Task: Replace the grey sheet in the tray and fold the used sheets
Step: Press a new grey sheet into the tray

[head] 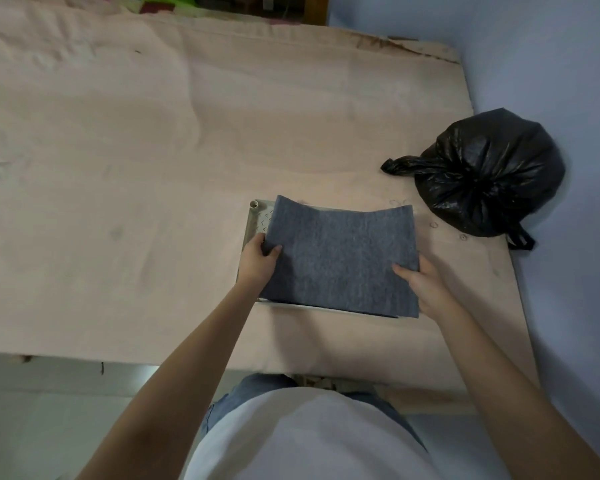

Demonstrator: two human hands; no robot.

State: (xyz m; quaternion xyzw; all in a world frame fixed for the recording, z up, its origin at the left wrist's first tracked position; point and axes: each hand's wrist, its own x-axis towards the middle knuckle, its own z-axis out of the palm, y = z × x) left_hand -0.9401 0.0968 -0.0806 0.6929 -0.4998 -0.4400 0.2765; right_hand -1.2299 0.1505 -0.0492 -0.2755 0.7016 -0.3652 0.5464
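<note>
A grey felt-like sheet (340, 258) hangs slightly curved over a pale tray (253, 220) on the pink-covered surface. My left hand (258, 259) pinches the sheet's left edge, thumb on top. My right hand (421, 285) grips its right edge, thumb on top as well. The sheet covers most of the tray; only the tray's left rim, a patterned strip of its floor and a thin part of its near edge show. Whether the sheet touches the tray floor is hidden.
A tied black plastic bag (485, 174) lies to the right of the tray, near the blue wall (551, 64). The pink cloth-covered surface (118, 168) stretches far to the left and back. Its near edge runs just in front of my body.
</note>
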